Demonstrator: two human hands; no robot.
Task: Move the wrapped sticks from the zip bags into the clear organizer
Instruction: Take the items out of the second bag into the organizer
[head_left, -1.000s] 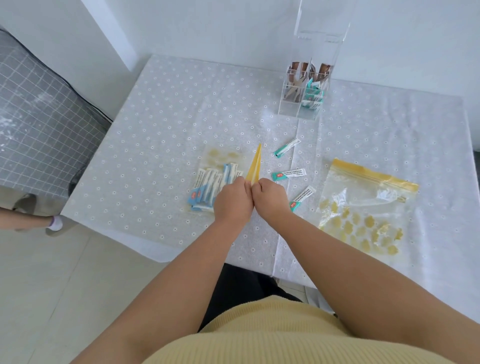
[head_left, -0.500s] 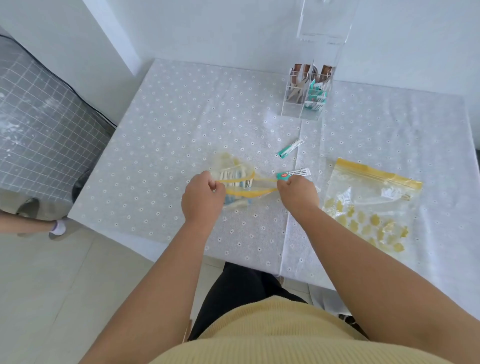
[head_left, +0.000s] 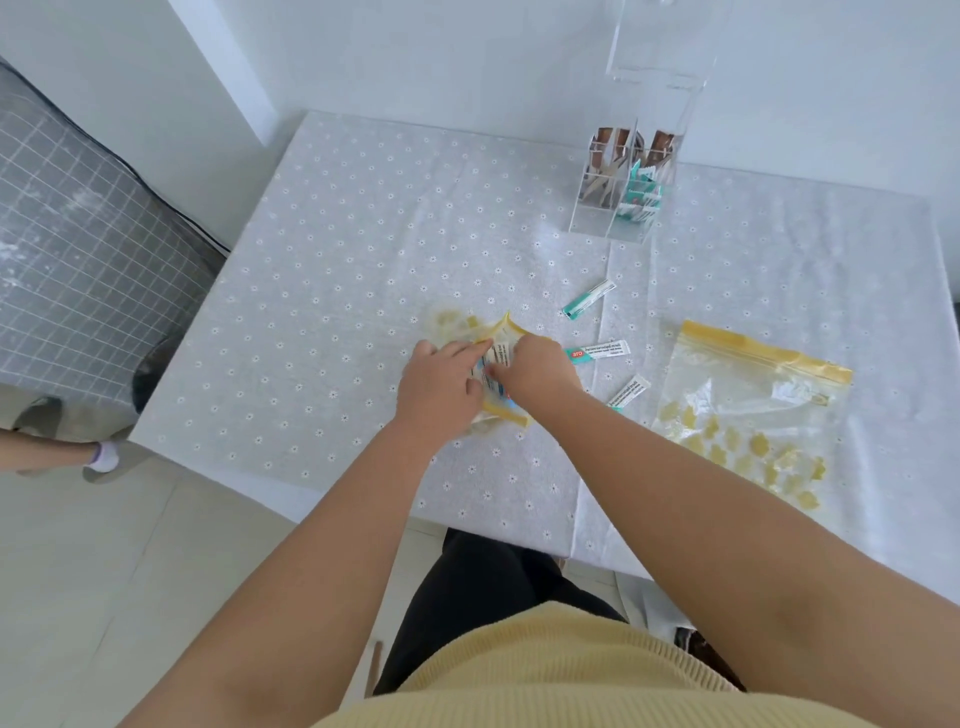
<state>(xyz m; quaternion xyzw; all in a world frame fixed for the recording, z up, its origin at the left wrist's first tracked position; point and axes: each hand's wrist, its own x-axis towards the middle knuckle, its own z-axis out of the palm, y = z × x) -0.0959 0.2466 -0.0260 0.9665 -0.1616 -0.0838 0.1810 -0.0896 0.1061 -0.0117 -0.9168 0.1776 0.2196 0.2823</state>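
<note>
My left hand (head_left: 439, 387) rests on the near zip bag (head_left: 498, 338), its fingers (head_left: 470, 351) lying fairly straight across the plastic and pinning it to the counter (head_left: 337, 249). My right hand (head_left: 535, 371) reaches into the bag's yellow-edged mouth; its fingers curl down among the wrapped sticks inside (head_left: 493, 364), but I cannot tell from here whether they have closed on one, since the back of the hand hides the tips. The bag sits in the middle of the counter, its opening spread and turned up toward the far side, with white and blue wrappers showing between my two hands.

Three loose wrapped sticks lie on the cloth just to the right: a teal and white one (head_left: 589, 305) farthest from me, a second with a red mark on its teal end (head_left: 597, 353) right beside my right hand, and a third (head_left: 629, 392) nearer my right forearm. Further right lies a second zip bag (head_left: 753, 405), flat, with a yellow zip strip and pale yellow shapes printed on it.

The clear organizer (head_left: 623, 182) stands upright near the far edge, well apart from my hands. Teal and white sticks stand in its right front compartment, and brownish ones fill the rear compartments. A white daisy-dotted cloth covers the counter.
</note>
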